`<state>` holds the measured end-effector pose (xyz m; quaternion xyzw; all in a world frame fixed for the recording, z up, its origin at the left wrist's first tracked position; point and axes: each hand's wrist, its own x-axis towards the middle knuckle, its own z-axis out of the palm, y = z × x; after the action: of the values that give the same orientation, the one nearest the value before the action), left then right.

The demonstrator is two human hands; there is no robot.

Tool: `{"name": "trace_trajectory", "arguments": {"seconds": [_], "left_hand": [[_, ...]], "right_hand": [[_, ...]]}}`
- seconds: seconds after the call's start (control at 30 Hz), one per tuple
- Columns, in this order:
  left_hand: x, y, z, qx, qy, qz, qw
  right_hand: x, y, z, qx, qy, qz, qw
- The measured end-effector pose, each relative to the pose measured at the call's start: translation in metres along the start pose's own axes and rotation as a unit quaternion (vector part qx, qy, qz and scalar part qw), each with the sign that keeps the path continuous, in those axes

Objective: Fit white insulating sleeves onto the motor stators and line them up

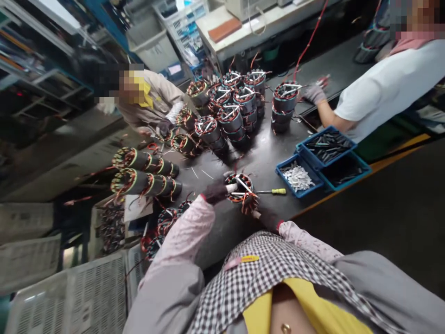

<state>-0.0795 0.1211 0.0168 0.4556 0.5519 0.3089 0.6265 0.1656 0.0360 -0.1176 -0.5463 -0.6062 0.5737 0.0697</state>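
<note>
In front of me on the dark tabletop stands a motor stator (pixel 245 182) with copper windings, white sleeves across its top and orange lead wires (pixel 247 205) at its near right side. My left hand (pixel 216 189), in a dark glove with pale fingertips bare or covered, grips the stator's left rim. Low at the right, my right hand (pixel 267 220) is closed at the lead wires; its fingers are partly lost in shadow. A screwdriver (pixel 278 191) with a yellow handle lies just right of the stator, its shaft pointing toward it.
Stacked stators (pixel 231 121) crowd the table's middle; more lie sideways (pixel 134 182) at left. Blue bins (pixel 308 191) hold white and black sleeves at the right edge. One co-worker (pixel 153 95) works at far left, another (pixel 375 79) at right. Plastic crates (pixel 93 287) stand lower left.
</note>
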Motion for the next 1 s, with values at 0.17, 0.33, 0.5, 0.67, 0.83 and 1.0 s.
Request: {"name": "trace_trajectory", "arguments": {"seconds": [0.17,0.33,0.5,0.67,0.83,1.0], "left_hand": [[-0.066,-0.030,0.031,-0.029,0.234,-0.070,0.969],[-0.076,-0.024,0.039,0.003,0.296,-0.089,0.951],[-0.071,-0.001,0.024,0.061,0.349,-0.079,0.932],[-0.065,0.009,0.032,-0.015,0.310,-0.115,0.944],[-0.066,0.012,0.043,-0.016,0.247,-0.066,0.967],[-0.058,0.008,0.035,-0.009,0.246,-0.114,0.963]], "right_hand": [[-0.002,0.014,-0.068,-0.127,0.067,0.001,0.990],[0.035,-0.003,-0.107,-0.196,0.112,0.022,0.974],[0.046,-0.027,-0.105,-0.197,0.143,0.049,0.969],[-0.007,-0.030,-0.120,-0.178,0.171,0.016,0.969],[-0.090,-0.004,-0.194,-0.115,0.441,-0.003,0.890],[-0.124,0.037,-0.263,-0.140,0.504,0.109,0.845]]}}
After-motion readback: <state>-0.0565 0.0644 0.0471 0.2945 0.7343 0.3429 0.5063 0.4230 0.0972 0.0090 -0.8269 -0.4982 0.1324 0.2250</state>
